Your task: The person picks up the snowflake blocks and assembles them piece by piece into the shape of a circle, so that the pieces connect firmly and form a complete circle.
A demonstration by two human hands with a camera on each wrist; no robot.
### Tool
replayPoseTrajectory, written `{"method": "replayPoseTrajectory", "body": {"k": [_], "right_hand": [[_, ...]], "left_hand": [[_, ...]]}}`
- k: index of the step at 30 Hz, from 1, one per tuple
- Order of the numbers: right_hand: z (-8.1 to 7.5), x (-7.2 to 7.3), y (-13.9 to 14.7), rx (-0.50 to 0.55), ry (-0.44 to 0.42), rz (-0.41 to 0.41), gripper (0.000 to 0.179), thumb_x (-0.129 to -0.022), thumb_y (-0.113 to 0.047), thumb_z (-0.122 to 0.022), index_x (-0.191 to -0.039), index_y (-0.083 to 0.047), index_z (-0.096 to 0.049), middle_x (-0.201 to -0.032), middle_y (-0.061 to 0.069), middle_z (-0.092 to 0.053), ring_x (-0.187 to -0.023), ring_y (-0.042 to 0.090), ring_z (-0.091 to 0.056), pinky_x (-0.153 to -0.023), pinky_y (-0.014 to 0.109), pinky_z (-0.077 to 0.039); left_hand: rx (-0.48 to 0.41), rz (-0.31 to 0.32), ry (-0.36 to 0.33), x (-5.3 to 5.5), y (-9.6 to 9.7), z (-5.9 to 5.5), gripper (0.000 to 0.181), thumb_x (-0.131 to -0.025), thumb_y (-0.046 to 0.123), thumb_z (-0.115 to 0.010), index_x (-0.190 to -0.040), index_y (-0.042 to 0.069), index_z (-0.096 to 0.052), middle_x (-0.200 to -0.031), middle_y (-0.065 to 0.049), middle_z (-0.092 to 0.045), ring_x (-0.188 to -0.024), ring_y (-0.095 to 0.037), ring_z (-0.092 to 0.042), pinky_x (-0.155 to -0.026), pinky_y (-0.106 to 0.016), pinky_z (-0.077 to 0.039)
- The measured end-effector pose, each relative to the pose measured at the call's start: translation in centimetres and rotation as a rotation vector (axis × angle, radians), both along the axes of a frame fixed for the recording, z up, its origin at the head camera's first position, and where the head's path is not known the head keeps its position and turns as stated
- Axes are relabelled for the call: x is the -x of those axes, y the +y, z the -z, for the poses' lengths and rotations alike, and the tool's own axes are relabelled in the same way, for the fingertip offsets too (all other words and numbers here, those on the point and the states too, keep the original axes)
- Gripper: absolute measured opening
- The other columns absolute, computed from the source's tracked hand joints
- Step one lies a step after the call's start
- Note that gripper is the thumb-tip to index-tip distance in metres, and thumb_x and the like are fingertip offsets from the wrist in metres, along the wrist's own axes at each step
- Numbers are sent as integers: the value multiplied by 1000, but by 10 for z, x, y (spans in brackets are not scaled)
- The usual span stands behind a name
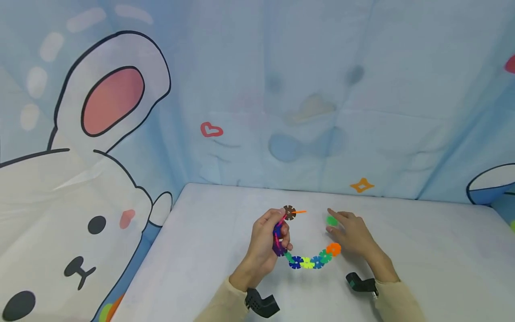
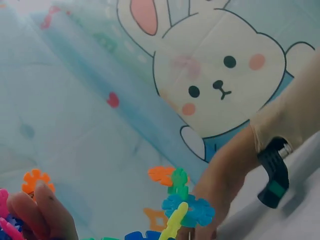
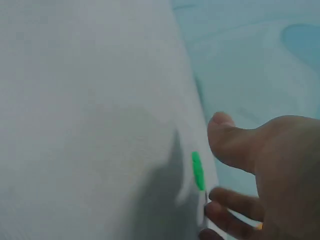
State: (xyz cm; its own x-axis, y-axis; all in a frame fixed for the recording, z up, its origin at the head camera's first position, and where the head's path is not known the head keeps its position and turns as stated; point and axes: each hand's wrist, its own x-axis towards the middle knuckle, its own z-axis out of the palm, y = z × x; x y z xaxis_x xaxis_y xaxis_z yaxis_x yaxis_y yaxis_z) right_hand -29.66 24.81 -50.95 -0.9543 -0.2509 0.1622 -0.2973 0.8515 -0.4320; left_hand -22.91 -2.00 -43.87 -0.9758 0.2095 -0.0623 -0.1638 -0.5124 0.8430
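My left hand (image 1: 267, 239) grips one end of a chain of notched plastic discs, with the thumb near a brown disc (image 1: 289, 213) at the top. From below the fingers the chain curves right through a yellow disc (image 1: 307, 263) to an orange disc (image 1: 333, 249). In the left wrist view, the fingers appear at the lower left, and a blue disc (image 2: 188, 210) stands in front of the other arm. My right hand (image 1: 352, 230) is spread, thumb and index finger apart around a loose green disc (image 1: 331, 221). In the right wrist view that green disc (image 3: 198, 171) lies between thumb and fingers, apart from them.
A white table (image 1: 209, 232) lies under both hands. Behind it hangs a light blue curtain (image 1: 241, 89) printed with a white cartoon animal (image 1: 72, 201). Black wrist cameras sit on the left wrist (image 1: 261, 304) and right wrist (image 1: 360, 283).
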Motion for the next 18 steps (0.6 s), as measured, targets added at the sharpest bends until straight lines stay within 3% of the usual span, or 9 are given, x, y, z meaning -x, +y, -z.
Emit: {"method": "replayPoseTrajectory", "body": {"k": [2, 6, 12, 15, 17, 18], "right_hand": [[4, 0, -5, -19, 20, -4, 45, -97, -18, -77, -137, 1, -67, -134, 38, -60, -120, 59, -56, -100, 71, -49], [1, -3, -10, 32, -24, 53, 25, -91, -4, -80, -115, 2, -75, -114, 27, -69, -100, 44, -63, -90, 61, -56], [-2, -2, -4, 92, -138, 92, 31, -84, 11, -67, -114, 6, -69, -96, 15, -69, -85, 27, -60, -77, 45, -58], [-4, -1, -3, 172, -116, 82, 25, -86, 5, -67, -110, 5, -72, -91, 11, -70, -80, 23, -59, -69, 34, -54], [-10, -3, -6, 284, -110, 92, 16, -97, -9, -69, -107, 2, -74, -91, 9, -71, -77, 20, -61, -66, 30, -53], [-14, -4, -9, 366, -108, 100, 20, -102, -18, -69, -108, 0, -74, -94, 9, -73, -78, 19, -63, -67, 27, -56]], "left_hand": [[-14, 9, -3, 1, -2, -1, 20, -107, 32, -60, -100, 15, -55, -71, 5, -52, -49, -8, -48, -54, -21, -56], [-62, 19, -25, 2, -4, -3, 17, -109, 32, -55, -101, 17, -53, -71, 7, -50, -50, -7, -47, -55, -20, -51], [-143, -21, -98, 3, -6, -7, 16, -109, 34, -52, -108, 18, -50, -71, 10, -49, -54, -5, -43, -56, -18, -45], [-181, -63, -126, 4, -7, -9, 16, -109, 33, -50, -114, 18, -48, -71, 11, -49, -55, -5, -42, -56, -18, -43], [-207, -88, -138, 5, -8, -10, 16, -110, 33, -49, -115, 18, -46, -71, 11, -49, -55, -4, -42, -56, -17, -43], [-221, -100, -147, 5, -8, -11, 17, -110, 33, -49, -116, 18, -46, -70, 12, -49, -54, -4, -41, -56, -17, -42]]}}
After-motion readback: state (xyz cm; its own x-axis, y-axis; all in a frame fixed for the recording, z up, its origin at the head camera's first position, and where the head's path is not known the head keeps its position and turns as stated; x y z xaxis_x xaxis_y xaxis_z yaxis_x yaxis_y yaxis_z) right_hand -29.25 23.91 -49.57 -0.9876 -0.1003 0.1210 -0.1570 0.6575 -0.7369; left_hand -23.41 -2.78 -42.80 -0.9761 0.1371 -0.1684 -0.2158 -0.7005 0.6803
